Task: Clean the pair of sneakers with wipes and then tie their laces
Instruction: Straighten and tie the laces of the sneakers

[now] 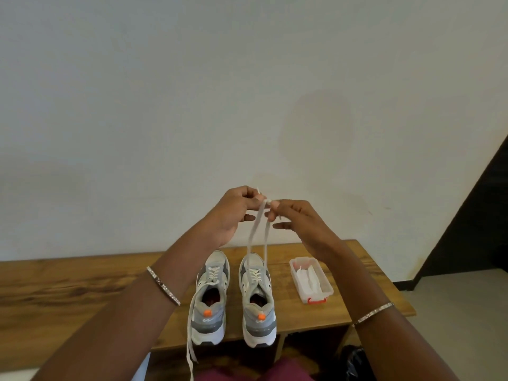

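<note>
Two grey-and-white sneakers stand side by side on a wooden table [82,284], heels toward me. The right sneaker [257,298] has both white lace ends [257,229] pulled straight up. My left hand [228,213] and my right hand [297,218] pinch those lace ends together high above the shoe, fingertips almost touching. The left sneaker [210,295] is untied; its loose lace [190,350] hangs over the table's front edge.
A small clear plastic box [312,280] with white wipes and red clips sits on the table right of the sneakers. A plain wall rises behind the table. A dark panel stands at far right, and a black object [354,364] lies on the floor below.
</note>
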Motion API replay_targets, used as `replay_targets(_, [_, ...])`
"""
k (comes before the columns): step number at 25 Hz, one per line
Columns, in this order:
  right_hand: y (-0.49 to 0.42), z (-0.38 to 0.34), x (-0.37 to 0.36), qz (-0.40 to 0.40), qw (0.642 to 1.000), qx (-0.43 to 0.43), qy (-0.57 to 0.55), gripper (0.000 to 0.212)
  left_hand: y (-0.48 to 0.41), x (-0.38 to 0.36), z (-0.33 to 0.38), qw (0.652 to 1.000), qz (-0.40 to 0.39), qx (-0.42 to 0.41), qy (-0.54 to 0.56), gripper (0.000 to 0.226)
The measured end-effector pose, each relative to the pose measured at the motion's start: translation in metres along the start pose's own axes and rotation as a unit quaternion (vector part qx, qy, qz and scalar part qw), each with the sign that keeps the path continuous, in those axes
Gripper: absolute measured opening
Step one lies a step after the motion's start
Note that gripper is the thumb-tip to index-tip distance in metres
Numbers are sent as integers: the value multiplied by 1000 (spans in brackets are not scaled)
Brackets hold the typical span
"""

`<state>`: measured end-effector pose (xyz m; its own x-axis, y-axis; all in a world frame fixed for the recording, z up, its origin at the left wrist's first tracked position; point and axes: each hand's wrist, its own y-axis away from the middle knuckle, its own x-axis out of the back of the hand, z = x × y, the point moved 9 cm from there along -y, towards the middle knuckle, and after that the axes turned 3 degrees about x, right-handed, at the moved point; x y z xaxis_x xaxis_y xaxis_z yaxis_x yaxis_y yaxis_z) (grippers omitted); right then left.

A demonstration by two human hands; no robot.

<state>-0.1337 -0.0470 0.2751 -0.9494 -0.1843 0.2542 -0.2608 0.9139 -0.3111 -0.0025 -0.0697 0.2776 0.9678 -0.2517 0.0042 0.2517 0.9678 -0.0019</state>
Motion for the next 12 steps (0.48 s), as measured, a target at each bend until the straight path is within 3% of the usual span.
replay_targets(2, [-3,10,6,48,994,-10,-100,38,-5,2,-12,992,-22,21,126,18])
replay_targets(4, [0,39,17,122,948,-50,-288,34,-9,14,-35,962,-5,44,269,22])
replay_targets(7, [20,109,49,262,763,-128,-577,33,-9,61,-96,895,114,74,425,30])
replay_targets(8, [33,133,67,320,738,-156,-573,31,-7,84,-116,912,160,74,371,31])
replay_targets(9, [50,153,91,371,764,-191,-492,29,-3,108,-128,950,198,67,233,29])
replay_targets(10, [65,163,118,402,827,-227,-321,27,-2,129,-130,975,216,48,35,25])
replay_targets(11, [72,161,144,392,884,-238,-91,27,-4,137,-126,965,198,14,-170,20])
replay_targets(12, [66,150,154,324,913,-210,135,29,-9,132,-124,928,145,-17,-342,13])
